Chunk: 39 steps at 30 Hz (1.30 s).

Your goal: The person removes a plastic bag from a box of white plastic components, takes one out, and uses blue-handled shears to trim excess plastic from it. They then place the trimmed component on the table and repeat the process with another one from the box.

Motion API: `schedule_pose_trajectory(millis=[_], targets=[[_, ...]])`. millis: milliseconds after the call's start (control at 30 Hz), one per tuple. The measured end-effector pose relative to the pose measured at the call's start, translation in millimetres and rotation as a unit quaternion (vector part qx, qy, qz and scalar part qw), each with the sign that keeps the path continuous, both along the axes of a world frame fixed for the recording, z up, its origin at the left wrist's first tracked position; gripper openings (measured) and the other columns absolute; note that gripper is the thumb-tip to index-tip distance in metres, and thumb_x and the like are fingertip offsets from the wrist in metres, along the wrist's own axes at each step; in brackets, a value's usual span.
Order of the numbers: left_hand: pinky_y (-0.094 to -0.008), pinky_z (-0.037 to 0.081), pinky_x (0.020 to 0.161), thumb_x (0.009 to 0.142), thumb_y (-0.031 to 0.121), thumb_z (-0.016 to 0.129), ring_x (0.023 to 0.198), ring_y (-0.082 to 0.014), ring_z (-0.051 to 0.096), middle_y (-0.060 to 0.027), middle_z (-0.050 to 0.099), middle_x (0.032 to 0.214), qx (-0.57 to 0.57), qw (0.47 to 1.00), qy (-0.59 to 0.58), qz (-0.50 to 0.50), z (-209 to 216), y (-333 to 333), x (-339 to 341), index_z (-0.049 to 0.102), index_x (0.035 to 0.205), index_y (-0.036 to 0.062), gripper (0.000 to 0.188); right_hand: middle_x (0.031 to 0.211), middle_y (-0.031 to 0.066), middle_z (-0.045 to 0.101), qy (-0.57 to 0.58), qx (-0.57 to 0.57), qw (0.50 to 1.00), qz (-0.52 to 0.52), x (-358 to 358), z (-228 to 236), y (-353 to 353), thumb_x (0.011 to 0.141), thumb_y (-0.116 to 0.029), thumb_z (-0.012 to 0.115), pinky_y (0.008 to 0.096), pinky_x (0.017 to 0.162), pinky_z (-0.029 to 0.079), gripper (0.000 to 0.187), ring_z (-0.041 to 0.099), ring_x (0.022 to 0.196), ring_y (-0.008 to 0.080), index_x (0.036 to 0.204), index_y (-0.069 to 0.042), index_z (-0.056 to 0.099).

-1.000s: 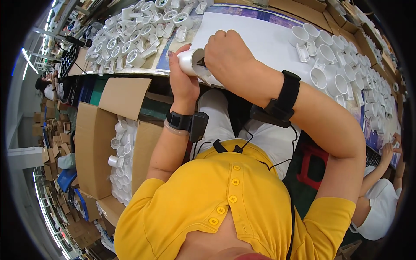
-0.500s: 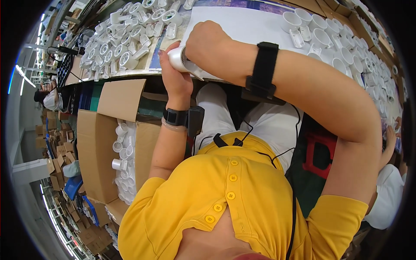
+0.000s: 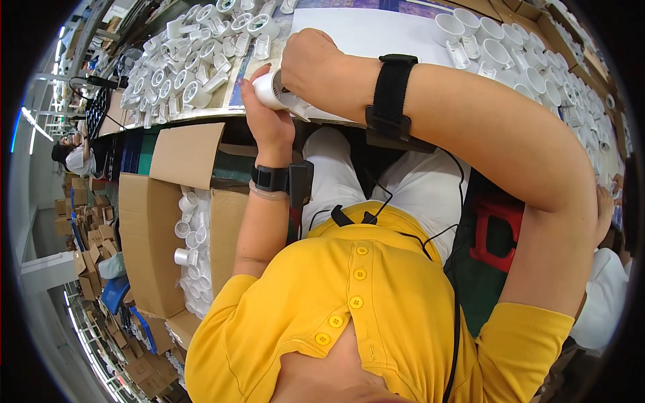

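My left hand (image 3: 269,131) is wrapped round a white plastic cup-shaped part (image 3: 267,91) at the table's front edge. The part lies tilted, its open end toward the right and a narrow white piece jutting out below. Across that opening, my right hand (image 3: 310,64) is closed in a fist with the wrist bent. Its fingertips are hidden at the opening, so what they grip cannot be made out. A white sheet (image 3: 376,40) covers the table beyond my hands.
Many white ring-ended parts (image 3: 201,60) are heaped at the table's left; white cups (image 3: 496,55) crowd its right. An open cardboard box (image 3: 144,242) of white cups stands at my left. A red stool (image 3: 494,232) is on the right, near another person's arm (image 3: 605,215).
Both hands and the cup-shaped part have shifted slightly left. My right forearm has moved a little left and up, its fist still at the part's opening.
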<state>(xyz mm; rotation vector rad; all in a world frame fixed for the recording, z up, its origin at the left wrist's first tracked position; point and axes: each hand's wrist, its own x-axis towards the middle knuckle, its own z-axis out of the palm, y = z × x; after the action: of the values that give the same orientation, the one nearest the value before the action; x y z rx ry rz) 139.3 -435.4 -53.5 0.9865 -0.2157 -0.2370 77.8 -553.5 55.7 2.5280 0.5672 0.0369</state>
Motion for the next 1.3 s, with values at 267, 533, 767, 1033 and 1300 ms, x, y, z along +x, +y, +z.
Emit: schedule_pose_trajectory(millis=[267, 533, 767, 1033, 1300], targets=[[-0.0322, 0.044, 0.085, 0.096, 0.047, 0.028, 0.096, -0.0186, 0.056, -0.009, 0.058, 0.102, 0.003, 1.0, 0.007, 0.008, 0.3, -1.3, 0.3, 0.052, 0.112, 0.0046, 0.052, 0.075, 0.0042, 0.065, 0.006, 0.087, 0.995, -0.056, 11.5, -9.8, 4.2, 0.069, -0.018, 0.069, 0.0305, 0.056, 0.052, 0.016, 0.065, 0.071, 0.02, 0.084, -0.014, 0.07], [-0.0324, 0.044, 0.085, 0.096, 0.047, 0.027, 0.096, -0.0192, 0.056, -0.0092, 0.058, 0.102, 0.001, 1.0, 0.013, 0.011, -1.4, -0.4, 1.6, 0.052, 0.112, 0.0047, 0.052, 0.074, 0.0043, 0.066, -0.013, 0.078, 0.997, -0.024, 12.9, -16.3, 2.9, 0.071, -0.017, 0.069, 0.0302, 0.057, 0.052, 0.014, 0.066, 0.073, 0.0196, 0.084, -0.013, 0.07], [-0.0324, 0.045, 0.085, 0.096, 0.047, 0.027, 0.095, -0.0193, 0.056, -0.0098, 0.058, 0.102, -0.004, 1.0, -0.001, 0.008, -5.5, 3.3, 5.2, 0.051, 0.113, 0.0045, 0.052, 0.081, 0.0029, 0.066, 0.035, 0.031, 0.996, -0.073, 8.5, -2.7, 12.5, 0.065, -0.023, 0.074, 0.0336, 0.059, 0.052, 0.03, 0.065, 0.074, 0.0192, 0.094, -0.018, 0.069], [-0.0339, 0.045, 0.086, 0.096, 0.047, 0.027, 0.097, -0.0207, 0.056, -0.0106, 0.058, 0.103, -0.01, 1.0, -0.002, 0.015, -5.8, 2.3, 4.5, 0.051, 0.113, 0.0047, 0.051, 0.082, 0.0024, 0.067, 0.065, 0.042, 0.992, -0.101, 8.8, -1.5, 20.2, 0.065, -0.025, 0.075, 0.0352, 0.06, 0.052, 0.031, 0.065, 0.073, 0.0198, 0.095, -0.018, 0.069], [-0.0352, 0.045, 0.086, 0.096, 0.044, 0.028, 0.096, -0.0219, 0.056, -0.0109, 0.058, 0.102, -0.019, 0.999, 0.012, 0.038, -2.2, -0.6, 0.7, 0.051, 0.113, 0.0047, 0.048, 0.081, 0.0002, 0.067, 0.109, 0.125, 0.975, -0.149, 22.3, -5.2, 26.0, 0.06, -0.024, 0.077, 0.034, 0.06, 0.051, 0.035, 0.065, 0.073, 0.0192, 0.094, -0.017, 0.07]])
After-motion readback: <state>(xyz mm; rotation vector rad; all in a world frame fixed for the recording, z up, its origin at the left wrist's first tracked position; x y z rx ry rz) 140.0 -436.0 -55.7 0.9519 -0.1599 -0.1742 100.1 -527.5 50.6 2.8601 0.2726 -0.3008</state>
